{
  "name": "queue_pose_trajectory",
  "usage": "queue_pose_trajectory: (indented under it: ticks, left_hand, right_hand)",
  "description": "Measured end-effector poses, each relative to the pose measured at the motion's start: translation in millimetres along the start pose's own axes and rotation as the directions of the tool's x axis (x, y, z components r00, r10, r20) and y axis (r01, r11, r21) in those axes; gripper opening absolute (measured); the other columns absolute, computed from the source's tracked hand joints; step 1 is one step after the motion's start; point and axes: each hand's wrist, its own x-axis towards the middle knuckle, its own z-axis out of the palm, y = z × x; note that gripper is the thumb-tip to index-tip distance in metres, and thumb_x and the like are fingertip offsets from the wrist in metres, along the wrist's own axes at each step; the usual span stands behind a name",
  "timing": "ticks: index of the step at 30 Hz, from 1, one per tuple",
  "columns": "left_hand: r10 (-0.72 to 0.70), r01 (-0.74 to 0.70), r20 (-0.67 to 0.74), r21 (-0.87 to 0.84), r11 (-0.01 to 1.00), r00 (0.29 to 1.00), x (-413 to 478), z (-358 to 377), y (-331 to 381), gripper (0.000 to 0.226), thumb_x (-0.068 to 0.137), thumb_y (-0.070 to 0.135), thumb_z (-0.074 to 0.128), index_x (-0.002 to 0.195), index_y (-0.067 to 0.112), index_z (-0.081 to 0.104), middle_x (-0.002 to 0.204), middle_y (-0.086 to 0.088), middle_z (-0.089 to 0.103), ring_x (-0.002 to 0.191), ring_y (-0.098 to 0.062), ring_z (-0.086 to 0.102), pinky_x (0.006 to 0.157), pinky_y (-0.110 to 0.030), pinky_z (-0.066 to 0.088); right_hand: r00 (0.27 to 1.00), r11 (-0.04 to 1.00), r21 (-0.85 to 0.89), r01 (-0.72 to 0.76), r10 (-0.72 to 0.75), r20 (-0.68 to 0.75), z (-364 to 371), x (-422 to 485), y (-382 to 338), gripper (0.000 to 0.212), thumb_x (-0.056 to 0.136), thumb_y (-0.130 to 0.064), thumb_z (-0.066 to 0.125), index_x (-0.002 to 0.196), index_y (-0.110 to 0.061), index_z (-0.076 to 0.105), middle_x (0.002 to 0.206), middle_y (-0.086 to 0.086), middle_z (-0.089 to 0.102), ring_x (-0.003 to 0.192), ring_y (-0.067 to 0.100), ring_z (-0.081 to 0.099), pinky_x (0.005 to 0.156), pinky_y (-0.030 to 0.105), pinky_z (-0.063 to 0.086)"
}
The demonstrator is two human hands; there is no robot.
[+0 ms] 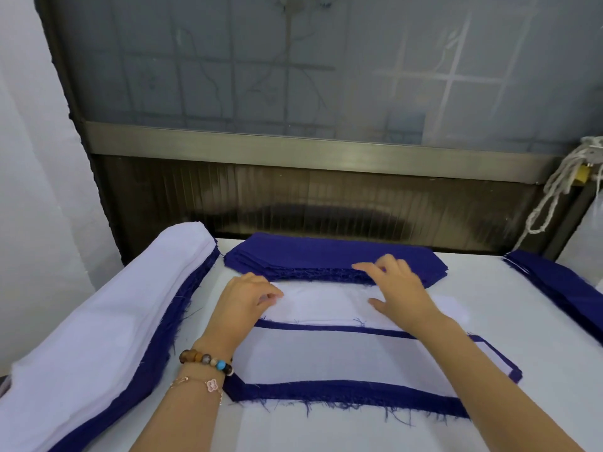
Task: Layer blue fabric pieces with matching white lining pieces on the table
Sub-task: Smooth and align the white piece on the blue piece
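Mid-layering, I judge: the left hand (248,298) pinches the white lining piece (326,305) on the worktop (522,308) just before the blue stack (326,252), the right hand (398,288) rests spread-fingered on both, and next a matching blue piece needs peeling off singly.

A flat, white-covered table (538,324) fills the lower frame. Along its left edge lies a long pile of white cloth over dark blue fabric (98,321). At centre, by the far edge, sits a stack of dark blue fabric pieces (326,252). Just below it lies a white lining piece (326,301), then a white-on-blue layered piece (342,357) with frayed blue edges. A dark blue fabric pile (561,282) lies at the right edge.
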Motion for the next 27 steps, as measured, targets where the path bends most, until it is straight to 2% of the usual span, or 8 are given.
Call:
queue_pose_trajectory:
  ticks: [3,6,9,12,15,21,24,27]
  left_hand:
    - [-0.11,0.116,0.049,-0.167,0.979,0.993,-3.3,4.2,-6.5,0.017,0.085,0.006,0.068,0.083,0.021,0.074,0.089,0.01,0.069,0.087,-0.006,0.061,0.085,-0.028,0.052]
    - [-0.241,0.249,0.069,-0.353,0.902,0.968,-3.6,4.8,-10.2,0.026,0.085,0.002,0.065,0.077,0.026,0.07,0.088,0.014,0.071,0.09,0.0,0.064,0.088,-0.02,0.052]
    - [-0.297,0.293,0.055,-0.404,0.867,0.953,-2.1,1.9,-11.0,0.027,0.084,0.003,0.066,0.078,0.029,0.066,0.085,0.013,0.07,0.088,-0.005,0.065,0.077,-0.019,0.054]
    - [-0.31,0.312,0.071,-0.395,0.864,0.948,-0.7,-0.7,-8.8,0.032,0.085,0.001,0.063,0.092,0.032,0.062,0.086,0.012,0.068,0.079,-0.011,0.063,0.061,-0.016,0.052]
    - [-0.331,0.346,0.109,-0.405,0.846,0.937,1.0,-0.4,-6.7,0.038,0.085,-0.004,0.058,0.098,0.03,0.062,0.088,0.008,0.066,0.073,-0.017,0.062,0.056,-0.017,0.051]
    - [-0.284,0.289,0.07,-0.367,0.884,0.956,1.8,0.3,-9.5,0.032,0.088,-0.005,0.057,0.099,0.025,0.063,0.088,0.006,0.066,0.061,-0.015,0.055,0.052,-0.015,0.045]
    - [-0.285,0.288,0.062,-0.365,0.885,0.956,2.0,0.7,-11.7,0.03,0.089,-0.004,0.056,0.099,0.024,0.064,0.086,0.007,0.066,0.06,-0.013,0.056,0.05,-0.011,0.043]
    - [-0.269,0.272,0.061,-0.368,0.889,0.961,1.5,1.6,-13.0,0.029,0.09,-0.005,0.056,0.098,0.022,0.064,0.087,0.006,0.066,0.062,-0.006,0.058,0.051,-0.009,0.042]
  right_hand:
    - [0.991,0.98,0.151,0.131,-0.13,-0.01,10.5,9.5,-30.5,0.061,0.091,-0.027,0.063,0.143,-0.04,0.034,0.137,-0.008,0.037,0.124,0.015,0.036,0.101,0.029,0.035]
    - [0.986,0.961,0.226,0.159,-0.168,0.022,22.7,16.1,-46.4,0.058,0.095,-0.023,0.058,0.143,-0.04,0.033,0.144,-0.01,0.035,0.132,0.015,0.032,0.108,0.033,0.029]
    - [0.982,0.951,0.254,0.176,-0.188,0.025,30.7,21.0,-49.6,0.055,0.096,-0.02,0.057,0.142,-0.041,0.036,0.143,-0.01,0.038,0.132,0.015,0.032,0.108,0.033,0.027]
    - [0.978,0.948,0.26,0.184,-0.204,0.051,36.4,22.7,-44.7,0.047,0.097,-0.021,0.055,0.136,-0.043,0.041,0.133,-0.011,0.046,0.127,0.013,0.036,0.106,0.031,0.026]
    - [0.982,0.96,0.248,0.133,-0.161,0.097,36.7,22.0,-29.9,0.034,0.098,-0.027,0.052,0.128,-0.041,0.049,0.122,-0.01,0.052,0.12,0.013,0.04,0.102,0.031,0.027]
    - [0.981,0.983,0.181,-0.026,-0.01,0.192,24.8,13.7,18.5,0.013,0.095,-0.033,0.056,0.108,-0.036,0.056,0.11,-0.01,0.056,0.11,0.013,0.045,0.093,0.027,0.03]
    - [0.977,0.985,0.134,-0.106,0.079,0.197,19.9,-1.5,50.1,0.016,0.095,-0.036,0.054,0.11,-0.032,0.057,0.115,-0.011,0.058,0.111,0.014,0.046,0.095,0.029,0.032]
    - [0.946,0.961,0.057,-0.271,0.254,0.203,14.3,-19.9,83.7,0.024,0.095,-0.04,0.052,0.117,-0.031,0.056,0.122,-0.009,0.058,0.114,0.016,0.049,0.098,0.032,0.034]
